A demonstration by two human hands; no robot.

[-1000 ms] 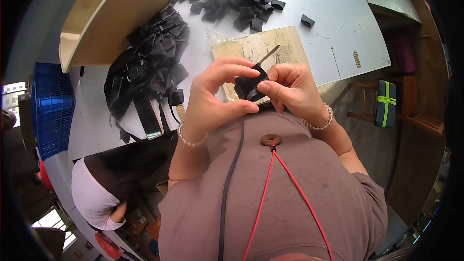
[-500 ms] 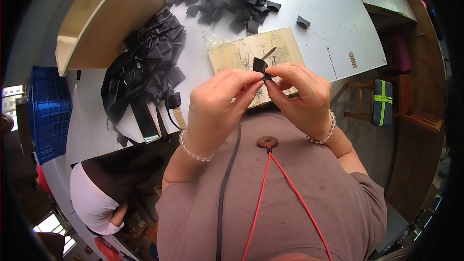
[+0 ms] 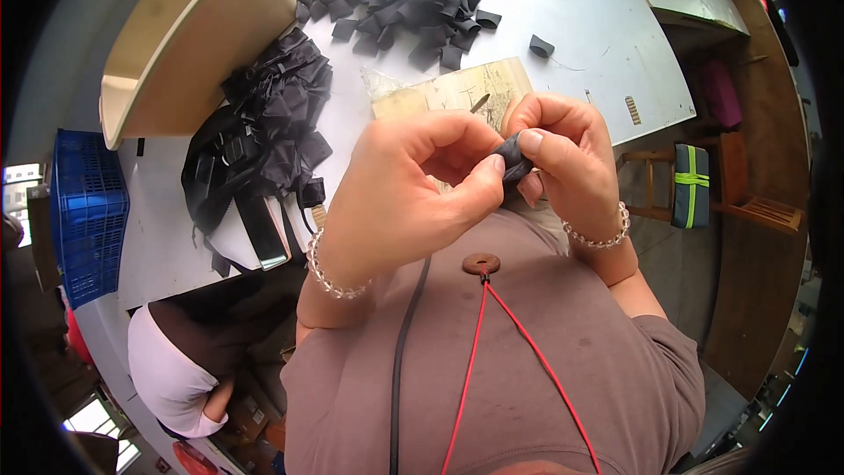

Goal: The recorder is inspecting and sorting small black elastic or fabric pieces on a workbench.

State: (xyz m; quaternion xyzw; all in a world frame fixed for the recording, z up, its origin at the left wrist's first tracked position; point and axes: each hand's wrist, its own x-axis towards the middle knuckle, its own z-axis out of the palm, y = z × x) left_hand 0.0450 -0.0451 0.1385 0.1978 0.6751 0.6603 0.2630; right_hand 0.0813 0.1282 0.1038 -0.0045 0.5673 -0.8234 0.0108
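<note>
A small black fabric piece (image 3: 512,159) is pinched between both hands, close to my chest. My left hand (image 3: 420,178) is closed on its left side, thumb pressing on top. On the other side my right hand (image 3: 570,157) grips it between thumb and curled fingers. Fingers cover much of the piece, so its full shape is hidden. Beneath and beyond the hands lies a pale wooden board (image 3: 409,102) with dark marks. A thin pointed tool (image 3: 480,104) rests on it, partly hidden by my left hand.
Small black fabric loops (image 3: 409,2) are heaped at the far side of the white table (image 3: 607,53); one loop (image 3: 542,46) lies apart. A tangled black pile (image 3: 286,105) sits at left, beside a beige panel (image 3: 198,44) and blue crate (image 3: 86,220). Another person (image 3: 171,361) bends at lower left.
Both hands have come nearer and the black piece has moved right and slightly down, now bunched between the thumbs. The tool's tip shows less behind my left hand.
</note>
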